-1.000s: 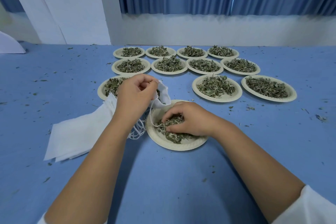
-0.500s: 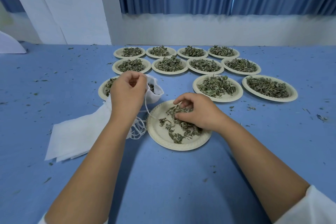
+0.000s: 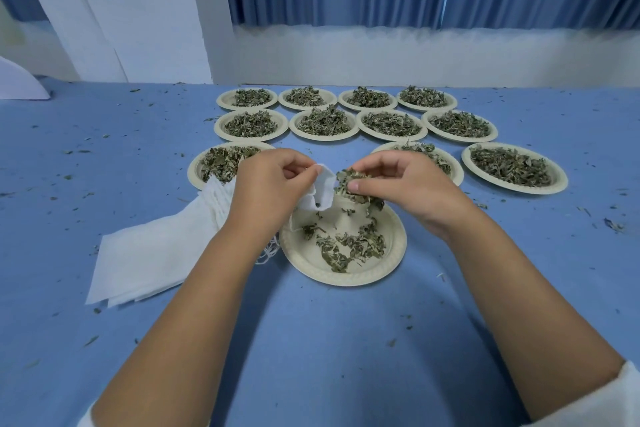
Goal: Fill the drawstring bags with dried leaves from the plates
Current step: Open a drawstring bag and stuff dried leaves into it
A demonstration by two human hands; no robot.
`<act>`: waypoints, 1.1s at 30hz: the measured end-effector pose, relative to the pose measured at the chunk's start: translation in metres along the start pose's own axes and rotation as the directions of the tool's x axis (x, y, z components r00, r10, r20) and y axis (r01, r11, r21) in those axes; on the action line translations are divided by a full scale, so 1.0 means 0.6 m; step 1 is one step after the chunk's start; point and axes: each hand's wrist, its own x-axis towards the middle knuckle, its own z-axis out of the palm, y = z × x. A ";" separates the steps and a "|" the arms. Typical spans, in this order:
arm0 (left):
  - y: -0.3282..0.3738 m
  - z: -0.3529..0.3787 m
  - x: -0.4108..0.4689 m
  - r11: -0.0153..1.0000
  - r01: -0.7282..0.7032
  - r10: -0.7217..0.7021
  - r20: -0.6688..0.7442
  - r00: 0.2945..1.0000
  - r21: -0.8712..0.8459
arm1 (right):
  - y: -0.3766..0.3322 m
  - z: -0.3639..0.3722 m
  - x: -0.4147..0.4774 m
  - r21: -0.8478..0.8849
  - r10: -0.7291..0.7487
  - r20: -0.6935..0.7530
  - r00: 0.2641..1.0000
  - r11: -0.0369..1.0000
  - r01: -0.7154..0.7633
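My left hand (image 3: 268, 189) pinches the rim of a small white drawstring bag (image 3: 322, 192), which hangs over the nearest paper plate (image 3: 308, 260). My right hand (image 3: 401, 189) holds a clump of dried leaves (image 3: 349, 184) right at the bag's mouth, and a few bits trail below it. A thin scatter of leaves (image 3: 349, 246) lies on that plate. A stack of flat white bags (image 3: 156, 253) lies to the left, partly under my left forearm.
Several more paper plates heaped with dried leaves (image 3: 323, 121) stand in rows behind my hands, up to the far edge by the wall. Leaf crumbs (image 3: 611, 224) dot the blue table. A white object (image 3: 17, 83) sits at the far left.
My right hand has lifted off the near plate with a clump of leaves and come up to the bag's mouth. My left hand has brought the bag in over the plate.
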 end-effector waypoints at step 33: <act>0.003 0.023 -0.007 0.990 0.110 -0.098 0.139 0.985 -0.085 | 0.017 0.046 -0.001 0.003 0.139 -0.049 0.989 0.990 -0.139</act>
